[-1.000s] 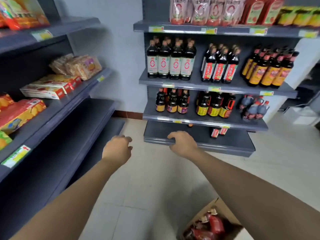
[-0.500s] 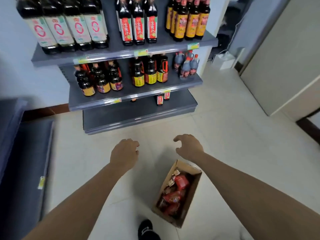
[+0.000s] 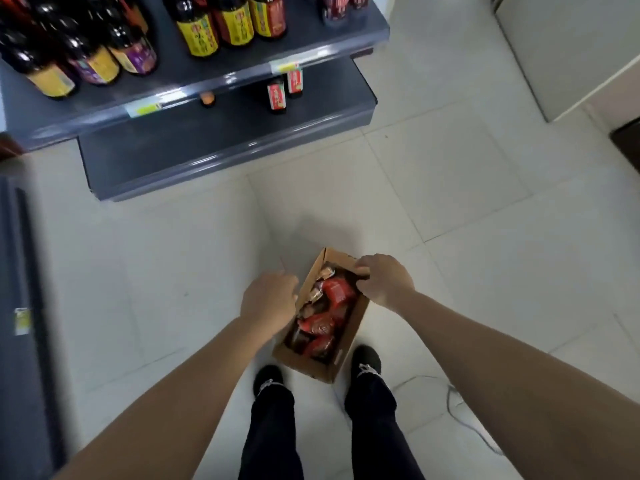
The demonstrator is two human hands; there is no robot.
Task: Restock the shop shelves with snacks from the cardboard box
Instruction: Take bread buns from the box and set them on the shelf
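On the pale tiled floor (image 3: 450,188), between two black shoes (image 3: 268,377), an open brown cardboard box (image 3: 349,341) is seen lying lengthwise away from the person. It is filled with red and dark snack packets (image 3: 325,313), heaped loosely and reaching nearly to its rim. The right hand (image 3: 384,280) is placed at the far right corner of the box, its fingers curled over the cardboard edge; whether the rim is truly gripped or only touched cannot be told from this view. The left hand (image 3: 268,301) is held at the box's left wall, back of the hand upward, its fingers bent downward and hidden behind the knuckles, so it cannot be told whether anything is grasped. Both bare forearms are stretched down from the lower corners of the view, and dark trouser legs (image 3: 270,434) are seen below the box.

Beyond the box, a grey metal shelf unit (image 3: 207,150) is seen, its lowest tier almost bare apart from two small bottles with red labels (image 3: 277,97) standing at the back. On the tier above, dark sauce bottles with yellow and purple labels (image 3: 197,27) are lined up. A second grey shelf edge (image 3: 20,271) with a small price tag is seen along the left border, blurred.
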